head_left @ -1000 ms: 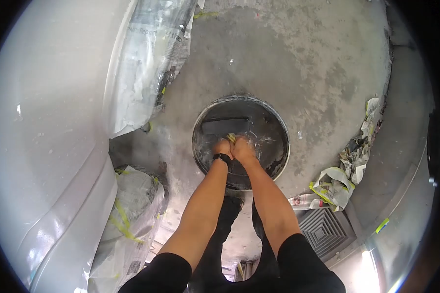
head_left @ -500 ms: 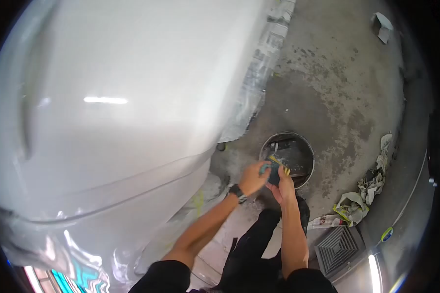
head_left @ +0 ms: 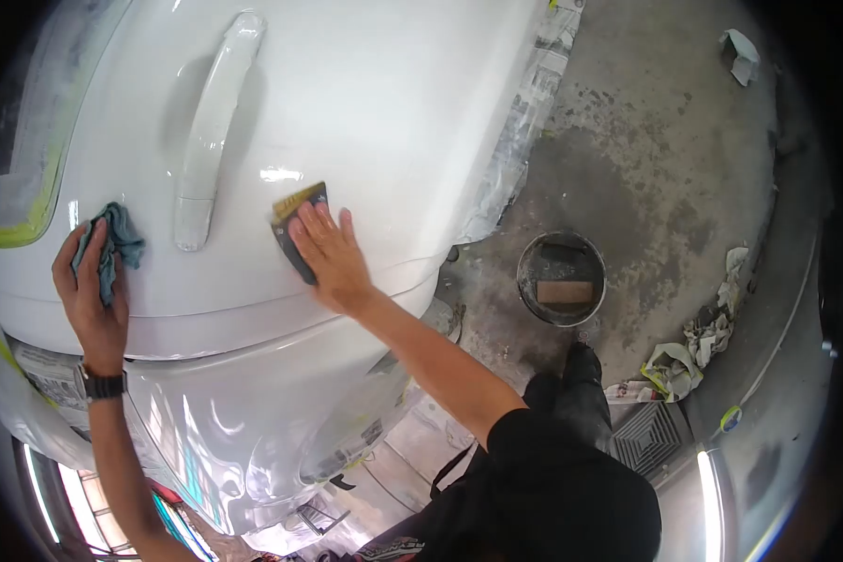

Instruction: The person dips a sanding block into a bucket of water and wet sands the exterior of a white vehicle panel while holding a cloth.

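My left hand [head_left: 89,290], with a watch on its wrist, has its fingers closed round a crumpled teal cloth [head_left: 126,245] against the white car panel [head_left: 375,103]. To the right of it, my right hand [head_left: 332,255] lies over a dark sheet of sandpaper [head_left: 288,236] with a yellow strip at its top, pressing it flat on the panel. The palm hides part of the sheet. A white door handle [head_left: 217,131] sits between the two hands, higher up on the panel.
On the wet concrete floor stands a round bucket [head_left: 523,298] holding a brown block [head_left: 565,292] and a dark piece. Newspaper masking [head_left: 525,122] lines the panel's edge. Crumpled paper [head_left: 674,370] and a floor grate [head_left: 646,440] are at the lower right. Green tape [head_left: 42,211] borders the window.
Both hands have moved from above the bucket up to the white panel. They have separated, the cloth in my left and the sandpaper under my right. The view has shifted, showing the door handle.
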Tool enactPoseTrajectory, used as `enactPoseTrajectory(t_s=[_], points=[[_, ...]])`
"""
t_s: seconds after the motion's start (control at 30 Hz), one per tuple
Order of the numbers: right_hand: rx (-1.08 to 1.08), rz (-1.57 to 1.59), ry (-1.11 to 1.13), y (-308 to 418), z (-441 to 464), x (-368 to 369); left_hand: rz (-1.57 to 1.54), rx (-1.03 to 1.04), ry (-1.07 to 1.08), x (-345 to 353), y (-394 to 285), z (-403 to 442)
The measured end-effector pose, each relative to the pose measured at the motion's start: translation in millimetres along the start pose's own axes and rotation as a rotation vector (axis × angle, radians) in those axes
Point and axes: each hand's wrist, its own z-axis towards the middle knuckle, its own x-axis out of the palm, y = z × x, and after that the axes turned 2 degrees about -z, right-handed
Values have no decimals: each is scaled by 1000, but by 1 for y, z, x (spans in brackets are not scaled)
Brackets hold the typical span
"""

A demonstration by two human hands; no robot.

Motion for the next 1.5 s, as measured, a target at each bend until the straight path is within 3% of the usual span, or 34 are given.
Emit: enactPoseTrajectory(t_s=[0.03, 0.1, 0.13, 0.2, 0.33, 0.37, 0.47, 0.5, 0.6, 0.7, 0.9, 1.03, 1.1, 1.2, 1.27, 1.4, 1.5], points=[[-86, -14, 88, -5, -4, -10, -46, 13, -23, 3, 10, -3], [-25, -119, 93, -44, 40, -30, -138, 51, -72, 15, 24, -6], [-35, -133, -167, -67, 75, -38, -141, 67, -103, 20, 27, -6], [-23, -70, -402, -91, 136, -59, -150, 89, -151, 23, 33, -7], [-110, -10, -436, -94, 143, -68, -131, 109, -143, 21, 33, -6], [-123, 161, -418, -93, 145, -74, -123, 96, -149, 21, 31, -5], [2, 28, -131, -89, 150, -95, -108, 86, -160, 21, 29, -7], [41, 25, -127, -86, 151, -94, -104, 98, -164, 22, 30, -6], [124, -308, -192, -76, 149, -79, -86, 134, -175, 23, 32, -4], [106, -347, -339, -70, 144, -54, -70, 141, -161, 23, 34, -8], [204, 44, -181, -53, 145, -89, -124, 128, -171, 25, 36, -9], [216, -158, -307, -74, 153, -46, -137, 129, -180, 27, 37, -7], [59, -51, -401, -59, 131, -39, -128, 120, -171, 26, 37, -10], [-41, -190, -65, -9, 35, -8, -112, 117, -154, 25, 36, -6], [-20, -4, 389, 3, -22, -14, -110, 97, -183, 25, 30, -4], [42, -150, -161, -50, 60, -31, -112, 56, -164, 24, 27, -6], [171, -45, -321, -79, 150, -58, -175, -18, -170, 28, 30, -12]])
